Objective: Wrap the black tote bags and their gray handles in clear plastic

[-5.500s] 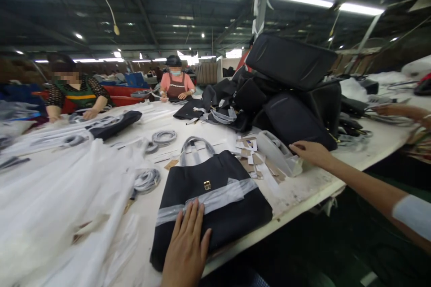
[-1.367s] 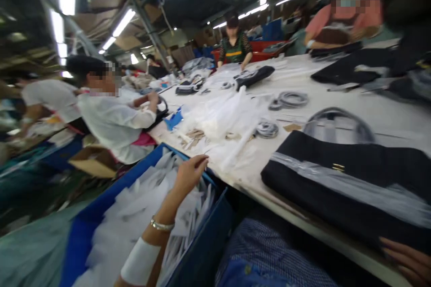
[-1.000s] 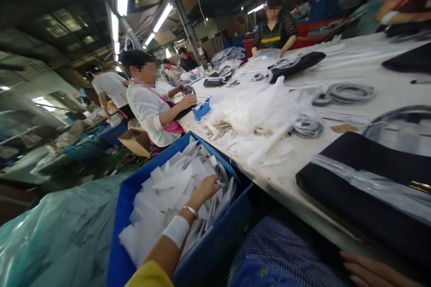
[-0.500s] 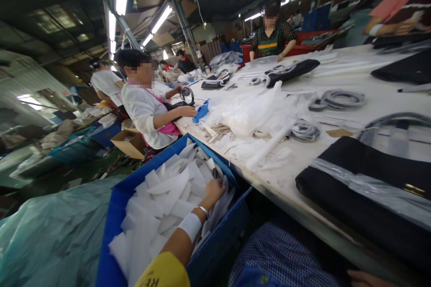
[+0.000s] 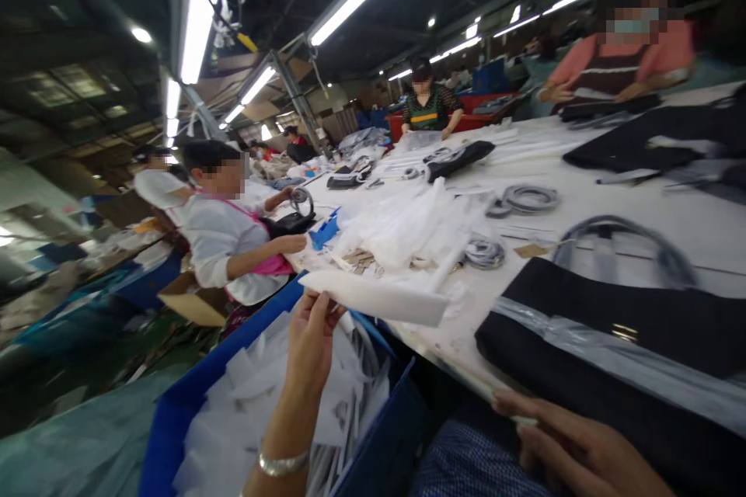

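A flat, slightly curved white foam sheet [image 5: 378,298] is pinched between the thumb and fingers of my left hand [image 5: 315,326]. The sheet is raised above a blue bin [image 5: 166,404] full of similar white pieces [image 5: 250,380], and its right end overlaps the table edge in view. At the lower right, my right hand [image 5: 574,435] reaches in with its fingers stretched out and apart. A small pale spot shows between its fingers, too blurred to name. Just beyond that hand lies a black bag [image 5: 559,311] with a clear plastic strip and a gold-coloured fitting.
A white-topped table [image 5: 460,342] runs along the right. On it are crumpled white sheets [image 5: 390,225], coiled grey straps [image 5: 528,199] and more black bags [image 5: 641,140]. A co-worker in white [image 5: 215,233] stands beyond the bin; two others work across the table.
My left hand has risen out of the bin with a white foam sheet. My right hand has come further into view beside the black bag. The camera has turned rightward.
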Available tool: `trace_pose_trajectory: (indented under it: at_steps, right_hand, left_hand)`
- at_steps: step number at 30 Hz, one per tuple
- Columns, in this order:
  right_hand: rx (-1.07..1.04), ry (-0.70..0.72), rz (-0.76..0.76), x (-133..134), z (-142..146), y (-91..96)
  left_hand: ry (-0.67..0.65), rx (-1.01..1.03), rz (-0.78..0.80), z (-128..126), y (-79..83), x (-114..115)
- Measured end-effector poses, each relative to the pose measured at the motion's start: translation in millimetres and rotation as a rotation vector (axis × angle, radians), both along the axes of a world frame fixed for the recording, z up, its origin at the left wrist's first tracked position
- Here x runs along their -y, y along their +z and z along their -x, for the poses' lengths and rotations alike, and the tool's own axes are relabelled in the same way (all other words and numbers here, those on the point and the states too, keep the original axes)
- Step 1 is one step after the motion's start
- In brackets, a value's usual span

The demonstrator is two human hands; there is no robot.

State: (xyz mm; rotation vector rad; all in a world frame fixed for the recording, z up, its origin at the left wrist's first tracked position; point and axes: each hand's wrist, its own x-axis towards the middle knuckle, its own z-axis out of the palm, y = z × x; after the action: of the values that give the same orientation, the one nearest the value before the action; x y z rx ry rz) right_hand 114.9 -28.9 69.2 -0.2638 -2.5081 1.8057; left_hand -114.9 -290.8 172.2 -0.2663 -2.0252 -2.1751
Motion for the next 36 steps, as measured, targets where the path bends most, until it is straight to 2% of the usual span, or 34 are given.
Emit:
trace_pose_trajectory:
  at_steps: [2, 3, 4, 6, 8, 11, 12, 14, 17, 18, 20, 22, 25, 28, 30, 33, 36]
  right_hand:
    - [0.054, -0.007, 0.353, 11, 5, 27.4]
    - [0.035, -0.040, 0.529, 13, 5, 37.4]
    - [-0.002, -0.098, 0.698, 12, 3, 45.7]
    - [-0.094, -0.248, 0.947, 1, -7, 58.9]
    - [-0.138, -0.404, 1.027, -18, -26, 68.7]
    - [-0.072, -0.586, 0.891, -54, -67, 74.9]
    - [-0.053, -0.661, 0.807, -68, -82, 74.7]
    - [-0.085, -0.894, 0.612, -97, -111, 73.2]
    - [-0.135, -1.377, 0.224, -139, -147, 72.5]
    - [-0.101, -1.494, 0.075, -151, -155, 72.6]
    - [-0.001, -1.595, -0.168, -169, -164, 71.7]
    - [0.062, -1.574, -0.224, -183, -163, 66.7]
    - [0.042, -1.505, -0.057, -200, -156, 52.1]
    - [-0.006, -1.448, 0.078, -216, -150, 38.1]
    - [-0.009, -1.439, 0.072, -225, -149, 34.0]
    - [-0.005, -1.406, 0.040, -233, -145, 34.1]
    - [0.017, -1.208, 0.127, -236, -135, 36.4]
  left_hand:
    - [-0.104, -0.046, -0.048, -27, 0.8, -46]
    - [-0.170, -0.125, -0.001, -41, -0.8, -67]
    - [-0.290, -0.262, 0.081, -54, -2.9, -87]
    - [-0.627, -0.629, 0.207, -77, -7.0, -122]
    - [-0.941, -0.937, 0.220, -96, -9.5, -154]
    - [-1.217, -1.115, 0.150, -114, -10.2, -199]
    - [-1.283, -1.119, 0.165, -117, -10.3, -214]
    - [-1.387, -1.065, 0.295, -118, -12.1, -248]
    - [-1.375, -0.948, 0.552, -112, -21.4, -310]
    - [-1.353, -0.950, 0.604, -111, -26.0, -334]
    - [-1.371, -1.036, 0.675, -110, -35.4, -383]
    - [-1.467, -1.201, 0.754, -112, -41.6, -429]
    - [-1.686, -1.385, 0.904, -114, -40.0, -484]
    - [-1.926, -1.430, 0.959, -112, -28.0, -519]
    - [-2.039, -1.418, 0.945, -109, -19.3, -531]
    - [-2.109, -1.315, 0.853, -107, -10.7, -532]
    - [-2.104, -1.200, 0.745, -104, -5.5, -520]
